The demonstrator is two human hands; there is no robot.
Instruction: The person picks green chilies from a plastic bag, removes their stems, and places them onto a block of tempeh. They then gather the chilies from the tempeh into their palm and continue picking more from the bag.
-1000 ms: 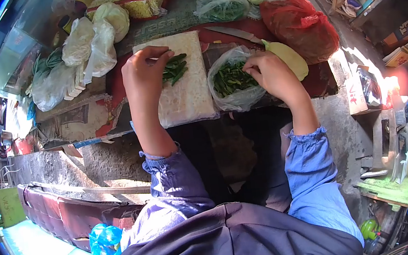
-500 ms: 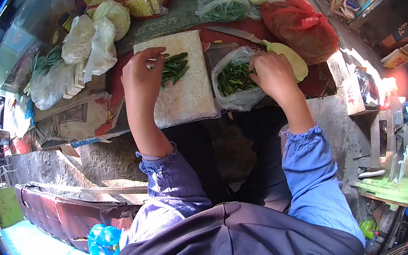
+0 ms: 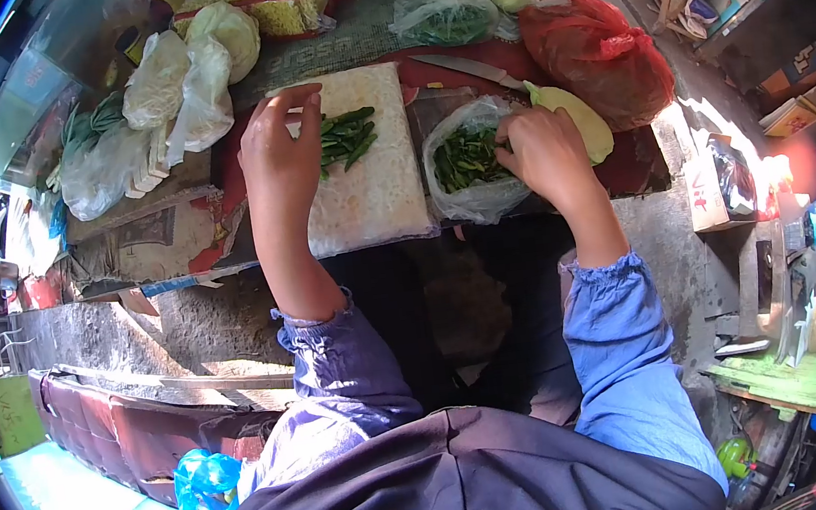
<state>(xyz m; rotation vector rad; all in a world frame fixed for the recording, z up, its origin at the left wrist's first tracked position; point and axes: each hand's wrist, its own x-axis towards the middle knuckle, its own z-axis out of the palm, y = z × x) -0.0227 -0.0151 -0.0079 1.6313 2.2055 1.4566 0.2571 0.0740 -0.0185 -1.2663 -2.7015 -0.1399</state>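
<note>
Green chilies lie in a small pile on a white, wrapped flat board at the table's front edge. My left hand hovers over the board's left side, beside that pile. Its thumb and index finger are apart, and I see nothing between them. To the right, a clear plastic bag stands open, full of small green chilies. My right hand reaches over the bag's right rim with its fingers curled together among the chilies. Whatever the fingertips pinch is hidden.
Behind the bag lie a knife and a pale green vegetable. A red plastic bag sits at the right. Bagged cabbage, yellow noodle packs and a tied bag of greens line the back.
My left hand has shifted slightly left and up, its thumb and index finger now spread differently. My right hand stays at the bag, its fingers only slightly moved.
</note>
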